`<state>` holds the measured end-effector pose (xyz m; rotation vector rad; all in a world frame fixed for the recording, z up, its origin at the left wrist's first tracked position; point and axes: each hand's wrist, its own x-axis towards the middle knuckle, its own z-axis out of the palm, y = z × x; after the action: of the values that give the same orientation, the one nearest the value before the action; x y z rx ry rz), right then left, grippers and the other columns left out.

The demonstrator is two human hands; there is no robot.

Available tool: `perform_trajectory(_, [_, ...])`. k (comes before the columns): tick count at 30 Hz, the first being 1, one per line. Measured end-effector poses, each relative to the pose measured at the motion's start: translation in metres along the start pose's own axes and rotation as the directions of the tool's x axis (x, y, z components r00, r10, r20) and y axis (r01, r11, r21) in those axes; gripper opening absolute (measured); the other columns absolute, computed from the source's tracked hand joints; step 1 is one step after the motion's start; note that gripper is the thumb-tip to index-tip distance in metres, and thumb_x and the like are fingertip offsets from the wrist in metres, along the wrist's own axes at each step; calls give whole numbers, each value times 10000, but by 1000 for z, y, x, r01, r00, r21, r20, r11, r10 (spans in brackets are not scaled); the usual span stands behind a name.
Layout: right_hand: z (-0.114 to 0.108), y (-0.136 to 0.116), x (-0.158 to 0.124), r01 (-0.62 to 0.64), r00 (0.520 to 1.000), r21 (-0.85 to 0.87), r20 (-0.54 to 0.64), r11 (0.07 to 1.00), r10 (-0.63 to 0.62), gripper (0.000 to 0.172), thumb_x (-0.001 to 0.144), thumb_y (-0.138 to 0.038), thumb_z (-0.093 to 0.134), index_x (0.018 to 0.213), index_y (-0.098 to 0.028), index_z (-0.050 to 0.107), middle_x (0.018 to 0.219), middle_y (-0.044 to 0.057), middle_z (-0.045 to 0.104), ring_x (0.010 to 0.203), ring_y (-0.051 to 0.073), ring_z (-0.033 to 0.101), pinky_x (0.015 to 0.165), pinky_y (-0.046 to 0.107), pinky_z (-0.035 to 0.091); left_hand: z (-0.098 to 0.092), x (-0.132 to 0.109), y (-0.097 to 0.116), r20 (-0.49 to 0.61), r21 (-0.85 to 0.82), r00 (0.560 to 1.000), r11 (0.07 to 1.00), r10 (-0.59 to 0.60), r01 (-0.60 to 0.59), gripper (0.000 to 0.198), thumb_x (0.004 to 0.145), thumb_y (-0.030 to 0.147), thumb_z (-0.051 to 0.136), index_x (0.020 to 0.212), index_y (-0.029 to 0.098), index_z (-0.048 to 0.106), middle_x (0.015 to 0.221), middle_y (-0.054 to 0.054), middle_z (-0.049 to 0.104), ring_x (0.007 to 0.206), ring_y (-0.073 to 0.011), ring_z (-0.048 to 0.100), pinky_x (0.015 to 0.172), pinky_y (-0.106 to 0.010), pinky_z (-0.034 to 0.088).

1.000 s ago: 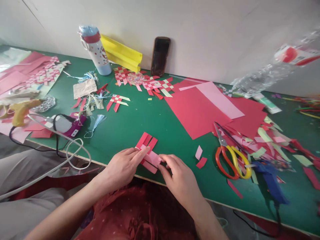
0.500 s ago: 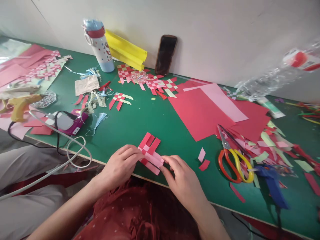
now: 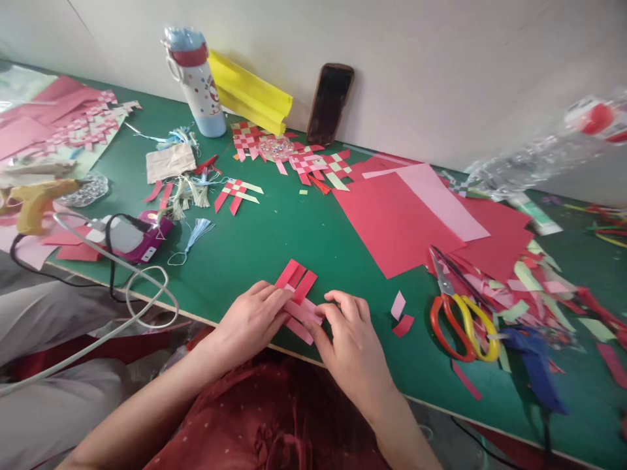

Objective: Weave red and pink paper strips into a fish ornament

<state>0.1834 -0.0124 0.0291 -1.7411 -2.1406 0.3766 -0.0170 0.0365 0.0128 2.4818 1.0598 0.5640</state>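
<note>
At the table's front edge lies a small weave of red and pink paper strips (image 3: pixel 304 285). Red strip ends point away from me and pink ones point to the right. My left hand (image 3: pixel 255 314) is closed over its left side, fingertips pressing on the crossing and hiding part of it. With thumb and forefinger, my right hand (image 3: pixel 353 339) grips the right ends of the pink strips (image 3: pixel 300 328). Right of that hand lie a pale pink scrap (image 3: pixel 398 305) and a red scrap (image 3: pixel 403 326), both untouched.
Scissors (image 3: pixel 445 320), a blue glue gun (image 3: pixel 536 369) and paper cuttings lie right. Red sheets (image 3: pixel 396 222), a phone (image 3: pixel 330 103) and a water bottle (image 3: pixel 198 85) are farther back. Left are tassels (image 3: pixel 196 235), a yellow glue gun (image 3: pixel 36 202), cables and a seated person's legs (image 3: pixel 73 405).
My left hand has slid right and covers more of the weave. The fingers of my right hand have moved in slightly along the pink strips. The view has shifted a little.
</note>
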Motion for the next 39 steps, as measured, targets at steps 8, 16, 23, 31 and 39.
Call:
perform_trajectory(8, [-1,-2,2,-13,1000,104,-22,995,15,309,951,-439,501,799,-194,613,1122,132,603,1078,291,509,909,489,467,-1,3,5,3,-24,1000,999,-30,30,225,820,127,585,1038,170,551,927,-53,664,835,-217,576,789,-352,509])
perform_trajectory(16, [-7,-7,4,-54,998,224,32,973,48,267,981,-426,448,1025,-210,599,920,52,692,868,219,622,774,390,497,0,6,13,23,79,997,995,-68,66,54,910,178,531,959,164,550,867,-56,653,802,-227,574,743,-368,511])
perform_trajectory(23, [-26,18,-15,-64,962,225,-246,972,121,216,971,-312,486,1138,-213,581,1039,59,696,875,167,645,772,303,512,-5,7,9,-50,42,999,999,-5,7,202,992,189,382,844,179,519,758,-26,623,695,-173,544,698,-310,469])
perform_trajectory(31, [-70,90,-86,-424,761,-17,-548,906,346,257,919,-393,539,985,-192,685,853,71,708,681,181,614,655,298,488,-2,2,-1,26,63,1000,998,15,-17,232,995,282,378,870,190,550,835,-54,657,785,-212,597,705,-328,466])
perform_trajectory(39, [-96,183,-149,-715,558,-75,-660,695,503,396,863,-463,479,1033,-155,661,953,144,700,815,264,620,811,426,480,-1,-4,-16,44,4,999,1000,-24,24,294,956,480,431,894,242,592,850,-27,674,779,-215,648,706,-303,493])
